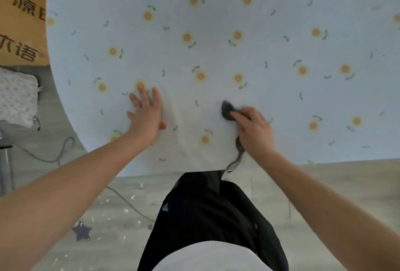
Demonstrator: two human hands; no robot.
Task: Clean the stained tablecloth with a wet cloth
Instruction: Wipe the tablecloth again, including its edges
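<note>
A pale tablecloth point(216, 54) printed with small orange flowers covers the table in front of me. My left hand point(146, 112) lies flat on it with fingers spread, near the front edge. My right hand point(253, 129) presses a dark grey wet cloth point(227, 109) onto the tablecloth to the right of my left hand. The cloth's front end sticks out past my fingertips. A frayed strand of it point(237, 158) trails back under my wrist toward the table edge. No clear stain shows between my hands.
A cardboard box point(23, 15) with printed characters stands at the far left. Below it lies a patterned white bundle point(17, 95). A cable point(62, 151) runs over the grey floor, which is littered with white bits and a dark star shape point(82, 231).
</note>
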